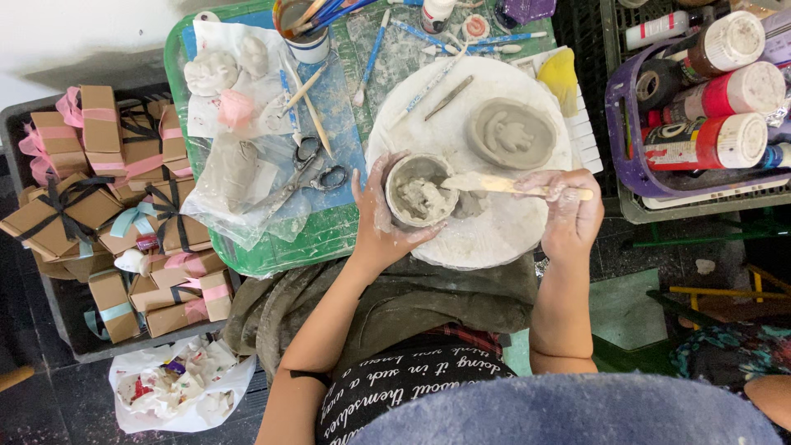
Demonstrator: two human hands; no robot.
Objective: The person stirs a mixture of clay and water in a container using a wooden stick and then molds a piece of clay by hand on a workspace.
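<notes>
My left hand (381,221) cups a small grey clay cup (420,191) from its left side, over the round white work board (494,239). My right hand (568,213) grips a flat wooden modelling tool (494,185), its tip reaching into the cup's mouth where soft clay sits. Both hands are smeared with clay. A second grey clay piece, a shallow dish with a raised shape inside (511,133), rests on the board behind the tool. A thin wooden stick (449,97) lies on the board near it.
Scissors (317,169) and plastic-wrapped clay (235,173) lie on the green tray (272,255). A cup of brushes (306,33) stands at the back. Ribboned brown boxes (99,189) fill a crate left. Paint bottles (709,140) sit in a purple basket right.
</notes>
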